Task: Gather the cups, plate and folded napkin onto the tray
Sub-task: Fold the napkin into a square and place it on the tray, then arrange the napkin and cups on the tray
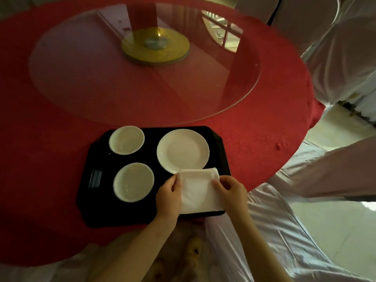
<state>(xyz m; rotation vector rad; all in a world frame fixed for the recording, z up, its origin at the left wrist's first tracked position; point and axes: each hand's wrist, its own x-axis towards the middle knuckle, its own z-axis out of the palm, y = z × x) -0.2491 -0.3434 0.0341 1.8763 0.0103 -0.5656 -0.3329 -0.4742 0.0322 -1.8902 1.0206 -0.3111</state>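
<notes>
A black tray (97, 212) lies on the red tablecloth near the table's front edge. Two white cups stand on its left side, one at the back (126, 142) and one at the front (133, 181). A white plate (183, 151) rests on the tray's back right. A folded white napkin (198, 192) lies on the tray's front right corner, its far edge over the plate's rim. My left hand (168, 195) pinches the napkin's left edge and my right hand (231, 191) pinches its right edge.
A round glass turntable (81, 78) with a gold hub (155, 45) fills the middle of the red table (264, 143). Chairs in white covers (335, 64) stand at the right and close in front (274, 231).
</notes>
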